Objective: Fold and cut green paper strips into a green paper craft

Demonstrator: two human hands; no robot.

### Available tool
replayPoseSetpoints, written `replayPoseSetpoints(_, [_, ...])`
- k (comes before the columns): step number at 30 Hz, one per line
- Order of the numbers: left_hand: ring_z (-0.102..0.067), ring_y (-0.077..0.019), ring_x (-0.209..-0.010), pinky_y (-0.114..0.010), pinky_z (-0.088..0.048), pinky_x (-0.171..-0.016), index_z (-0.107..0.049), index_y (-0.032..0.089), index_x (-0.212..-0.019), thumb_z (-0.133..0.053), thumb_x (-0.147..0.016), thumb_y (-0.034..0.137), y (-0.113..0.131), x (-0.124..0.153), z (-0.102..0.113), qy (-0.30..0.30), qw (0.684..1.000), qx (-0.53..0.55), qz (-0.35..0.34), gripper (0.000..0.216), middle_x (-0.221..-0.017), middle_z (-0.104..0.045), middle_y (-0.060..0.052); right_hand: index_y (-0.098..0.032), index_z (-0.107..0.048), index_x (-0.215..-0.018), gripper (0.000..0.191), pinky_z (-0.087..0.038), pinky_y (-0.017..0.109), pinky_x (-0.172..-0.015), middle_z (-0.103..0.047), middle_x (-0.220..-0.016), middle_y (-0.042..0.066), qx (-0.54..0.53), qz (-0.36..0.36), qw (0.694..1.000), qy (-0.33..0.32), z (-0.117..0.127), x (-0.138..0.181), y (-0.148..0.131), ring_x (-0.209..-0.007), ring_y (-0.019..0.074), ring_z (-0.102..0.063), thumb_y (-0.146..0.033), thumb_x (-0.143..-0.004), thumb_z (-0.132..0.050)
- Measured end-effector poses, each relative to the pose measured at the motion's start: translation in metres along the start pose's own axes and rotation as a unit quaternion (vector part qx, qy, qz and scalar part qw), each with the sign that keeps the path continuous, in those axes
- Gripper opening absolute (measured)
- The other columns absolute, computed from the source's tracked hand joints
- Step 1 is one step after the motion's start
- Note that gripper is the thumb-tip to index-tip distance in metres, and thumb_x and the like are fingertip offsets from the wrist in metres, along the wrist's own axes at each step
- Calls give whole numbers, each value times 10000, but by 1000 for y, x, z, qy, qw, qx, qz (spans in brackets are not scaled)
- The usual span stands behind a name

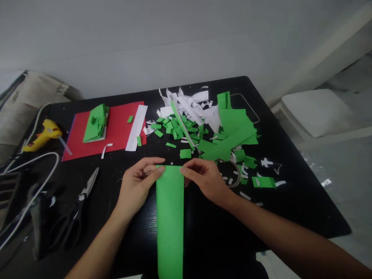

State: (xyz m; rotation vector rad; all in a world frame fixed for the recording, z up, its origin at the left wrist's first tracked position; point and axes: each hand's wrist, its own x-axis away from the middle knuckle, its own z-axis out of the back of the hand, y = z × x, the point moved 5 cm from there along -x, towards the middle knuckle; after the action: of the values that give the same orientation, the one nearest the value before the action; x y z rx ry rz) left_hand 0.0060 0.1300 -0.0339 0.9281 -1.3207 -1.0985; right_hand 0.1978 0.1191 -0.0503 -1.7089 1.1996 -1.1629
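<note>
A long green paper strip (pixel 170 221) runs from the middle of the table toward me, past the bottom of the view. My left hand (pixel 138 182) pinches its far left corner, thumb on top and fingers beneath. At the far right corner, my right hand (pixel 207 180) grips the strip the same way. Just beyond the strip's far edge lies a small green paper piece (pixel 185 154). A ring of tape (pixel 236 174) sits partly hidden behind my right hand.
Scissors (pixel 80 205) and a yellow glue gun (pixel 43 135) with a white cable lie at the left. A red sheet (pixel 116 141) carries a folded green paper stack (pixel 97 124) and a white strip (pixel 136 128). White scraps (pixel 192 104), green cuttings (pixel 176 128) and larger green sheets (pixel 235 124) cover the back.
</note>
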Motion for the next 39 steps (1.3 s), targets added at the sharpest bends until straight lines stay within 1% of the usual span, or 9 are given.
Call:
replayPoseSetpoints(5, [-557, -106, -552, -215, -446, -572, -785, 181, -1083, -841, -804, 437, -3, -2, -3, 2, 999, 32, 28, 382, -603, -636, 40, -183, -736, -783, 283, -562, 281, -599, -698, -659, -9, 34, 39, 998, 21, 1, 3, -2, -583, 143, -653, -433, -775, -868])
replayPoseSetpoints(9, [-564, -134, -535, -258, -455, -560, -785, 167, -900, -828, -799, 478, -12, -3, -6, -24, 995, 62, 74, 330, -601, -638, 14, -189, -739, -788, 269, -558, 280, -599, -703, -670, -4, 51, 56, 997, 35, 3, 3, -4, -591, 147, -658, -428, -783, -862])
replayPoseSetpoints(15, [-553, -128, -566, -245, -435, -565, -718, 174, -730, -831, -808, 454, -14, -3, -2, 8, 995, 86, 54, 311, -607, -613, 13, -192, -740, -774, 279, -554, 281, -589, -700, -654, -6, 48, 50, 997, 33, 4, 0, -1, -582, 148, -649, -440, -769, -868])
replayPoseSetpoints(21, [-476, -99, -542, -214, -380, -529, -733, 159, -767, -806, -823, 481, -13, -2, -11, -50, 996, 63, 43, 335, -604, -587, 19, -200, -736, -757, 307, -576, 302, -600, -701, -662, 1, 39, 57, 993, 94, 13, -1, -4, -594, 167, -657, -480, -763, -861])
replayPoseSetpoints(24, [-501, -105, -543, -218, -391, -531, -756, 147, -774, -820, -812, 455, -12, -3, -6, -43, 998, 37, 37, 316, -607, -618, 1, -203, -736, -754, 305, -586, 312, -612, -702, -661, 0, 34, 67, 992, 97, 13, -1, -8, -592, 169, -658, -479, -757, -865])
replayPoseSetpoints(27, [-533, -121, -558, -228, -415, -546, -767, 152, -781, -820, -805, 437, -12, -4, -1, -27, 998, 33, 37, 291, -616, -643, -11, -204, -731, -748, 302, -595, 316, -635, -705, -660, -1, 16, 55, 995, 80, 11, -2, -8, -601, 169, -662, -470, -749, -875])
replayPoseSetpoints(30, [-500, -109, -542, -221, -386, -538, -760, 152, -729, -808, -805, 432, -7, -5, -1, -47, 998, 22, 28, 294, -588, -616, -1, -200, -726, -749, 312, -587, 304, -660, -708, -694, -9, -26, 6, 999, 33, 7, -3, -5, -636, 163, -666, -469, -724, -885])
replayPoseSetpoints(35, [-464, -105, -520, -221, -350, -530, -728, 160, -676, -781, -811, 409, -2, 2, -16, -183, 982, -15, 34, 289, -553, -570, 15, -173, -743, -755, 289, -445, 233, -582, -660, -667, -34, 48, -72, 991, -105, -6, 3, -2, -609, 119, -578, -411, -705, -899])
replayPoseSetpoints(39, [-443, -96, -510, -213, -348, -522, -708, 165, -675, -773, -821, 411, 1, 7, -23, -266, 962, -33, 42, 294, -555, -548, 30, -173, -699, -659, 321, -354, 226, -518, -576, -578, -52, 102, -74, 984, -129, -6, 4, -3, -551, 103, -488, -425, -706, -892])
